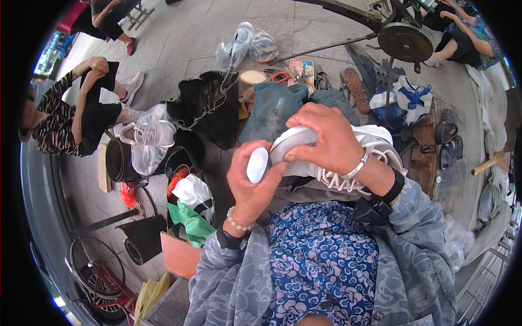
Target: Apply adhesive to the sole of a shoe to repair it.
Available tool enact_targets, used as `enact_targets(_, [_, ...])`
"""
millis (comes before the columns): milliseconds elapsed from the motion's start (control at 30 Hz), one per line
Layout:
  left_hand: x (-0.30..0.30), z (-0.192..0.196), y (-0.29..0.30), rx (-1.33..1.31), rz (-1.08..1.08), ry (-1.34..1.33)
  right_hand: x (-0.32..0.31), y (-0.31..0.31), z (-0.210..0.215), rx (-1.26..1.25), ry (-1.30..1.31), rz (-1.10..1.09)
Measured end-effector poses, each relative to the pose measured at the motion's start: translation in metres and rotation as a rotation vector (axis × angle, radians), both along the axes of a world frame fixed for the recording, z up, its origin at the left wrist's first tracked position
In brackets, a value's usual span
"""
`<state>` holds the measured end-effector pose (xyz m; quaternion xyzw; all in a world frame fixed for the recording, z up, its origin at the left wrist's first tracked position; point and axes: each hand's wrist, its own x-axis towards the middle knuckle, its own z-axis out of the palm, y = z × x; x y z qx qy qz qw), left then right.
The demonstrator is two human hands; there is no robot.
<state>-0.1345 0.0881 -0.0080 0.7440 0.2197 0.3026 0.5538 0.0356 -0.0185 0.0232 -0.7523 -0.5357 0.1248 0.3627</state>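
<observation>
1. Right hand (326, 138): closed over the heel end of a white sneaker (353, 155), fingers curled down onto the smooth rubbery sole edge, thumb tucked underneath. A metal bangle and a black strap sit on the wrist.
2. White sneaker: lies on the lap, directly under the right hand and just right of the left hand. Knit or mesh upper, pale flat laces showing below the right wrist, glossy white rim at the heel.
3. Left hand (251, 182): wrapped around a small white object (258, 164), oval, smooth and matte. Its upper end touches the sneaker's heel rim. What kind of object it is cannot be told. A bead bracelet circles the wrist.
4. Clothing under both hands: blue fabric with a white floral print; sleeves are grey-blue with a faded pattern.
5. Left of the left hand: a second white sneaker (149, 133), mesh and laced, inside a clear plastic bag; below it a crumpled green plastic bag (191, 220), thin and shiny, beside white wrapping.
6. Beyond the hands: dark teal cloth (272, 106), coarse and creased; further off, a knotted clear plastic bag (242, 46) on grey paving slabs.
7. Right of the right hand: a blue-and-white bag (405, 98), soft and bunched.
</observation>
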Motion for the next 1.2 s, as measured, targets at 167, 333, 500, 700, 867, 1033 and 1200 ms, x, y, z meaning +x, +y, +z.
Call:
enact_targets(167, [0.010, 0.011, 0.007, 0.146, 0.042, -0.047, 0.011, 0.007, 0.007, 0.097, 0.055, 0.058])
enact_targets(333, [0.003, 0.026, 0.017, 0.369, 0.141, -0.087, 0.009, 0.026, 0.032, 0.028, 0.158, 0.212])
enact_targets(500, [-0.008, 0.042, 0.037, 0.346, 0.153, -0.141, 0.003, 0.047, 0.049, 0.052, 0.113, 0.343])
enact_targets(700, [-0.023, 0.017, 0.036, 0.143, 0.077, -0.045, -0.006, 0.046, -0.006, 0.139, 0.247, 0.426])
enact_targets(867, [-0.028, 0.015, 0.037, 0.104, 0.017, -0.020, -0.010, 0.043, -0.011, 0.202, 0.295, 0.427])
enact_targets(1033, [-0.023, 0.019, 0.033, 0.132, 0.015, 0.045, -0.010, 0.038, -0.016, 0.242, 0.289, 0.399])
enact_targets(1200, [-0.019, 0.017, 0.028, 0.178, 0.037, 0.073, -0.010, 0.035, -0.017, 0.215, 0.315, 0.377])
